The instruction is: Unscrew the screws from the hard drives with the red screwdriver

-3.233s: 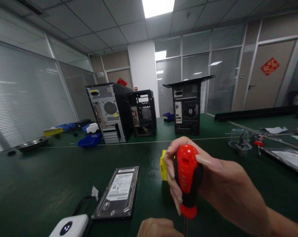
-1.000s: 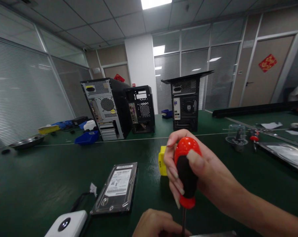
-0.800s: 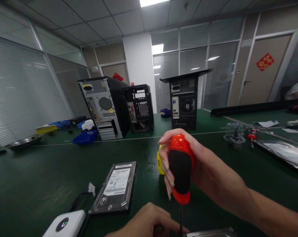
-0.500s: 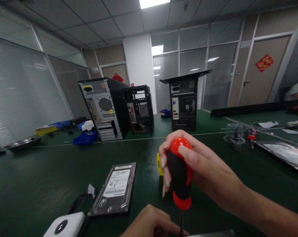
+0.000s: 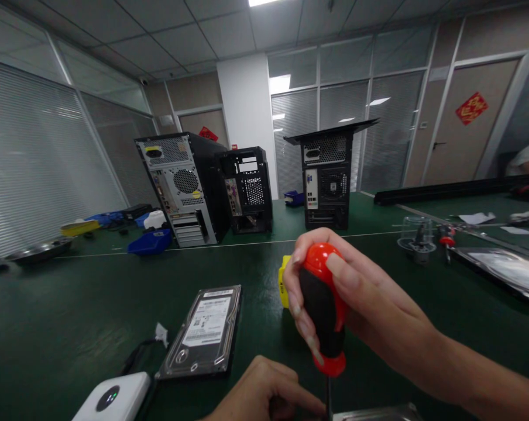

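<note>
Green felt covered the surface. Near the bottom edge, the right hand gripped an upright screwdriver, its shaft down on a metal part. The left hand pinched beside the tip. Screw work seemed unfinished; a hard drive lay left.

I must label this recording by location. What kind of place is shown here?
Probably a computer repair or assembly workshop inside an office. Three PC towers stand on a long green bench, a bare hard drive lies close by, and the right hand grips a screwdriver.
</note>
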`<action>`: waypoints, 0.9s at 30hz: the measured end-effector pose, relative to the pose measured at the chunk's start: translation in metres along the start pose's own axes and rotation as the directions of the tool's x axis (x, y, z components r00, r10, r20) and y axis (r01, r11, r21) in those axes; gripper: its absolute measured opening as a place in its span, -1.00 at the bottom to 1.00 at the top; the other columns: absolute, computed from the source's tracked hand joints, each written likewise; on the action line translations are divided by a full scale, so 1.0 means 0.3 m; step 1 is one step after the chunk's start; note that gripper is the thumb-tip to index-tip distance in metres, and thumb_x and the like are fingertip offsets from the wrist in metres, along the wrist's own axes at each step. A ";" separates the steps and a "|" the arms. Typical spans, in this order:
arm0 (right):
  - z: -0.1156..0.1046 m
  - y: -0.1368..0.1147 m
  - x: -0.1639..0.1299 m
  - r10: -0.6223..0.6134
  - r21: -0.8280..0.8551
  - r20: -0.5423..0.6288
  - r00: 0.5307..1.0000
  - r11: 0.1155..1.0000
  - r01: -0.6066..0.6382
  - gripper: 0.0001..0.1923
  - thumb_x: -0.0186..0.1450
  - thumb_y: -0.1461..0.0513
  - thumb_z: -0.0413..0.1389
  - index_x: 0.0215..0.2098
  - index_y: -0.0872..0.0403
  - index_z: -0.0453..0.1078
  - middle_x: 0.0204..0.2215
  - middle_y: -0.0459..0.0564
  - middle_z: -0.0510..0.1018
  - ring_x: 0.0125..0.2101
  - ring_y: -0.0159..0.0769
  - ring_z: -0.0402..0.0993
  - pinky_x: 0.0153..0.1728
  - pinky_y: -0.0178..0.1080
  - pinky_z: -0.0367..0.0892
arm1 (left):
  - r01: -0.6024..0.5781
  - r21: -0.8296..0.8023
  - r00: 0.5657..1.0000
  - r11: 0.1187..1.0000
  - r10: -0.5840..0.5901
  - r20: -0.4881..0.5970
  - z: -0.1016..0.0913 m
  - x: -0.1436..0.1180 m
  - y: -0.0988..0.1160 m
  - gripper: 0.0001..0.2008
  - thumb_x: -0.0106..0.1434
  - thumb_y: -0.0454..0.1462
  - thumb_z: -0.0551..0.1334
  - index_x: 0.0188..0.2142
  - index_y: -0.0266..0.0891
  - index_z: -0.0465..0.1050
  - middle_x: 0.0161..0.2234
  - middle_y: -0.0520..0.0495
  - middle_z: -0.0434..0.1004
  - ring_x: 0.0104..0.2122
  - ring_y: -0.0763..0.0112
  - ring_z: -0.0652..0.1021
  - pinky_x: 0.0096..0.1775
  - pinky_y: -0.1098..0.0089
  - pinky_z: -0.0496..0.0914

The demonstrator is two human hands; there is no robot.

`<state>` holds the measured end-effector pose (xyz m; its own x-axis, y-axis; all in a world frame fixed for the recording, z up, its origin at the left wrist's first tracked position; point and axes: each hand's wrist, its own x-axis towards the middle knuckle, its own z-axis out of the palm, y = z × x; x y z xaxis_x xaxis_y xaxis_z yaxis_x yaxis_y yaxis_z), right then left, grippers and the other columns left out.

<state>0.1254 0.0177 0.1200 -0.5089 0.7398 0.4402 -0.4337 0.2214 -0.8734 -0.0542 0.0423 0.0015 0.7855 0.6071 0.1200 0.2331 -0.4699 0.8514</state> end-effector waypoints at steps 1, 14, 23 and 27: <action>-0.001 0.000 0.001 0.000 -0.005 -0.006 1.000 1.000 0.000 -0.76 0.41 -0.01 0.02 -0.13 -0.04 0.30 -0.36 -0.17 0.39 -0.45 -0.52 0.35 -0.45 -0.47 0.34 | -0.007 0.006 1.000 1.000 0.007 0.007 0.000 -0.002 0.000 -0.77 0.20 -0.22 0.31 -0.21 -0.28 0.67 -0.71 0.18 0.03 -0.67 0.62 0.10 -0.57 0.49 0.00; -0.002 0.000 0.004 -0.009 -0.001 -0.039 0.999 1.000 0.009 -0.74 0.39 -0.03 0.03 -0.14 -0.06 0.30 -0.36 -0.18 0.39 -0.44 -0.50 0.34 -0.44 -0.45 0.32 | -0.041 0.082 0.999 0.996 0.040 0.009 0.002 -0.005 -0.019 -0.59 0.27 0.01 0.26 -0.21 -0.28 0.67 -0.68 0.15 0.06 -0.66 0.60 0.14 -0.55 0.46 0.01; -0.002 0.003 0.007 -0.047 0.037 -0.052 0.998 0.998 0.049 -0.75 0.39 -0.02 0.05 -0.16 -0.05 0.30 -0.37 -0.17 0.38 -0.46 -0.51 0.33 -0.45 -0.45 0.32 | 0.028 0.063 0.999 0.998 -0.030 0.019 0.012 -0.005 -0.021 -0.59 0.27 0.00 0.26 -0.23 -0.31 0.68 -0.68 0.13 0.07 -0.65 0.59 0.16 -0.57 0.49 0.00; 0.000 0.004 0.002 -0.042 0.029 -0.051 0.998 0.999 0.043 -0.75 0.39 -0.03 0.04 -0.16 -0.05 0.30 -0.36 -0.18 0.38 -0.46 -0.51 0.33 -0.45 -0.46 0.31 | 0.011 0.037 1.000 0.999 -0.011 -0.005 0.007 -0.001 -0.021 -0.59 0.26 -0.02 0.28 -0.24 -0.36 0.67 -0.68 0.14 0.06 -0.66 0.60 0.13 -0.57 0.49 -0.01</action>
<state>0.1247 0.0185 0.1193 -0.4513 0.7615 0.4652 -0.4767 0.2349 -0.8471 -0.0548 0.0436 -0.0051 0.7799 0.6155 0.1135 0.2629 -0.4868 0.8330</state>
